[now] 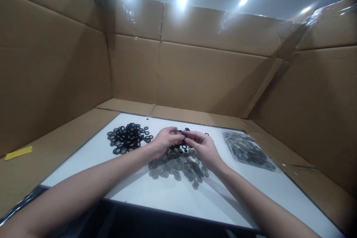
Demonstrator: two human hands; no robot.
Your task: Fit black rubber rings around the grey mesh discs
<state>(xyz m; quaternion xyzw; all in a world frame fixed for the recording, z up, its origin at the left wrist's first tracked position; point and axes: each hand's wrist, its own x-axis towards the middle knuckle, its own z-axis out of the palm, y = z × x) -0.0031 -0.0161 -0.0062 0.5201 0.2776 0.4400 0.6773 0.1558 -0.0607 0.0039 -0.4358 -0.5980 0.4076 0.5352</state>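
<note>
Evidently both hands meet above the middle of the board (86, 165), their fingertips pinching one dark ring (183, 136) between them. The left hand (165, 140) comes in from the left with thumb and forefinger closed on the ring's near side; its other fingers are curled and partly hidden. The right hand (203, 145) grips the opposite side between thumb and forefinger, the rest of its fingers bent behind. Whether a disc sits inside the ring cannot be told, as the fingers cover most of it.

Right below the hands lies a loose, spread heap of grey discs (178, 167), many overlapping, partly shaded by the forearms. Black rings (187, 129) lie scattered just behind and under the fingers, with a stray one (206, 134) a little to the right. Toward the board's left side is a pile (126, 138) of black-rimmed rounds with grey centres, a few of them apart at its right edge. Near the board's right edge, well apart from the hands, a clear bag (248, 151) full of grey pieces lies flat. Cardboard (134, 68) walls surround the board, and a yellow label (18, 153) lies at far left.
</note>
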